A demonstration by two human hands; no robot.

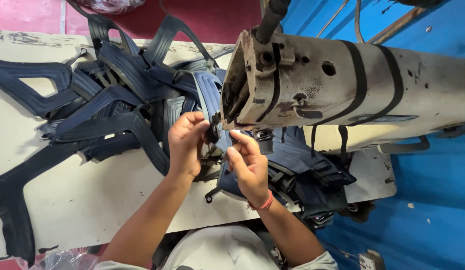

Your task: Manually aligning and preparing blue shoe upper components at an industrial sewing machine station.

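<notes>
Navy strap piece (217, 137) pinched by two hands, left hand (186, 142), right hand (248, 165).

No packages, labels, signs or screens visible

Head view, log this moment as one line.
left hand: gripping navy strap piece | right hand: pinching it under sewing machine | strap pile: on table

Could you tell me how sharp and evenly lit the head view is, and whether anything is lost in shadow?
Head view: sharp, soft even daylight, no glare; left hand and right hand crisp; under the machine head the needle area sits in shadow; table edges bow slightly from wide-angle distortion.
</notes>
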